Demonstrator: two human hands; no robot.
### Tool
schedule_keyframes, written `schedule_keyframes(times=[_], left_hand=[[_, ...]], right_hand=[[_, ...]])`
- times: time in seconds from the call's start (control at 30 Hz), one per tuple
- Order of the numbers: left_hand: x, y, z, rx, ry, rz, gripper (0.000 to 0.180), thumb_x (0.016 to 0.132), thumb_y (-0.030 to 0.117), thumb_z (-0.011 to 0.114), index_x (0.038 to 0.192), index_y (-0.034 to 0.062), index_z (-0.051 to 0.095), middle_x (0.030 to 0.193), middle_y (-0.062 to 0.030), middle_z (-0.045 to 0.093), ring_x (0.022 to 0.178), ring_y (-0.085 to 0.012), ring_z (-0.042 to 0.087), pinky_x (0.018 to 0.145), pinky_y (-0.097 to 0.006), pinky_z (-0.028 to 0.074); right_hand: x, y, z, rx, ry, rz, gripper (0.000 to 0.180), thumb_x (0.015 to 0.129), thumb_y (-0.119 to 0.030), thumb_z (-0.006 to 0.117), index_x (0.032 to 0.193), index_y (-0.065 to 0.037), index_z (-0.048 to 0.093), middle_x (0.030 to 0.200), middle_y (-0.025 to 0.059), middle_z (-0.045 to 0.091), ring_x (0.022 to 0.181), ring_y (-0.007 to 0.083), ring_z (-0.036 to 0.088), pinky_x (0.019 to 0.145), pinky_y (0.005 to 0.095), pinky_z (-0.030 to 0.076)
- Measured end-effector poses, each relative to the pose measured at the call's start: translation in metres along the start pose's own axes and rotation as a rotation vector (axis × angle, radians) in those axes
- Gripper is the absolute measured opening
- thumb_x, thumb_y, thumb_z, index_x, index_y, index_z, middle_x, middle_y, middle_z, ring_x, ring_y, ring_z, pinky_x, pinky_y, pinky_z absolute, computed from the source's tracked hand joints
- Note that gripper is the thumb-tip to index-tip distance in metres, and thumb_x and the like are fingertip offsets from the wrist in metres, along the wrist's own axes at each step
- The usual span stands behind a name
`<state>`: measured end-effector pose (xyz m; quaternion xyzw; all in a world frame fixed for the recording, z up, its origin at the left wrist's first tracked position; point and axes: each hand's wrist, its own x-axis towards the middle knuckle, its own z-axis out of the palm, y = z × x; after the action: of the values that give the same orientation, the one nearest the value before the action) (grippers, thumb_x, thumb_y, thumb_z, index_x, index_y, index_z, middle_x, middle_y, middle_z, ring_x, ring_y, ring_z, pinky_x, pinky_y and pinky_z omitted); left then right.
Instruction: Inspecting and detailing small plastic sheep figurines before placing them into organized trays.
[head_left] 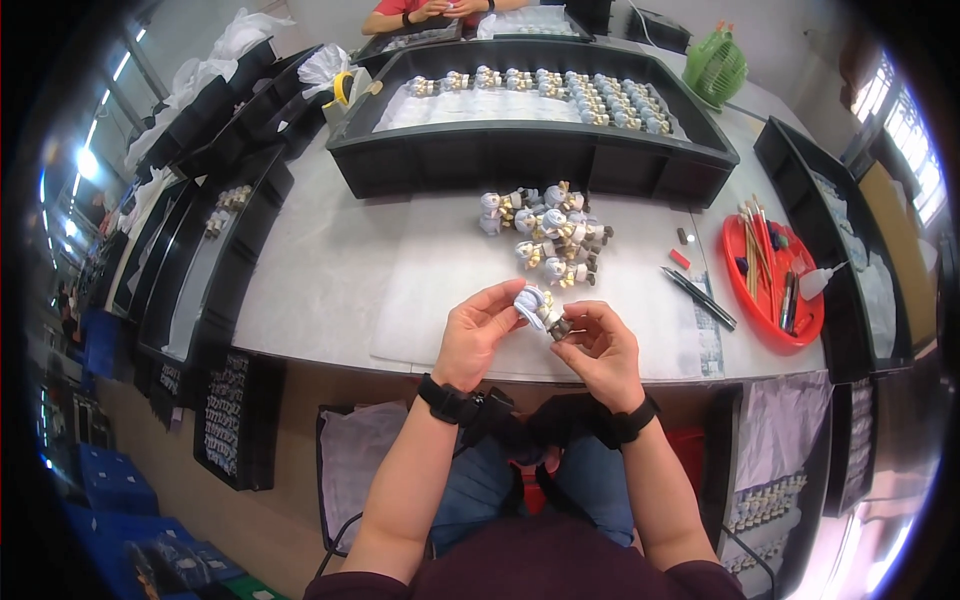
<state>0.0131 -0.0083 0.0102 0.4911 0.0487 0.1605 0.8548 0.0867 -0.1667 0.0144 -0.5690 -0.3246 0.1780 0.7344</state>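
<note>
Right at the near edge of the table, both hands are raised just off the surface and closed together around one small figurine (541, 309), pale blue-white with cream and dark parts. The left hand (477, 335) pinches its pale upper end between thumb and fingertips, while the right hand (598, 350) curls around the darker lower end, so the piece sits between them, tilted and turned up toward the face, which looks like a grip for close handling rather than carrying. Just beyond, within easy reach, a loose heap of similar figurines (548, 235) lies on a white mat (430, 290) that seems meant to cushion them. Behind that stands a big black tray (530, 150) with more figurines lined up in rows on white padding. To the right sits a red dish (775, 330) holding brushes and small tools, with a small white squeeze bottle (822, 281) at its edge and a dark pen-like tool (698, 296) lying on the table nearby. A green desk fan (714, 68) stands at the far right corner. More black trays run down the left side, and another person's hands show at the far end of the pale grey table (320, 250). It reads as a workshop, with blue crates on the floor to the left and windows bright at the right.
</note>
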Motion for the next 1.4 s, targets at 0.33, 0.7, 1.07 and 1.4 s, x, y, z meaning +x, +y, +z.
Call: schedule_keyframes(times=[0.33,0.7,1.07,1.4], left_hand=[[-0.001,0.004,0.003,-0.034,0.051,-0.056,0.028,0.088,0.005,0.045,0.113,-0.0034,0.050,0.110,-0.0133,0.055,0.099,-0.0181,0.054,0.087,-0.031,0.043],[-0.007,0.004,0.004,0.036,-0.092,0.085,0.054,0.068,-0.012,0.063,0.118,-0.0011,0.046,0.110,-0.0159,0.054,0.097,-0.0188,0.055,0.084,-0.031,0.046],[-0.003,0.001,0.009,0.161,-0.081,0.073,0.040,0.079,-0.004,0.056,0.118,-0.0012,0.048,0.105,-0.0101,0.056,0.092,-0.0126,0.054,0.082,-0.024,0.044],[-0.005,0.001,0.011,0.579,-0.177,0.017,0.034,0.085,0.002,0.045,0.118,-0.0034,0.048,0.103,-0.0087,0.057,0.088,-0.0113,0.054,0.077,-0.022,0.044]], right_hand=[[0.000,-0.001,-0.001,0.001,-0.006,-0.016,0.037,0.069,0.009,0.063,0.103,0.001,0.050,0.100,0.0057,0.050,0.086,0.0119,0.052,0.073,0.0232,0.046],[0.002,0.006,0.005,-0.305,0.023,-0.021,0.031,0.068,0.010,0.059,0.097,0.002,0.052,0.094,0.0096,0.056,0.084,0.0157,0.058,0.074,0.0262,0.049],[0.001,-0.002,0.004,0.008,0.133,0.013,0.034,0.070,0.005,0.066,0.101,0.001,0.052,0.093,0.0069,0.055,0.085,0.0127,0.055,0.075,0.0253,0.048],[0.001,0.005,-0.002,-0.254,0.121,-0.255,0.035,0.067,0.003,0.063,0.101,-0.003,0.058,0.103,0.0116,0.053,0.097,0.0244,0.053,0.082,0.0306,0.043]])
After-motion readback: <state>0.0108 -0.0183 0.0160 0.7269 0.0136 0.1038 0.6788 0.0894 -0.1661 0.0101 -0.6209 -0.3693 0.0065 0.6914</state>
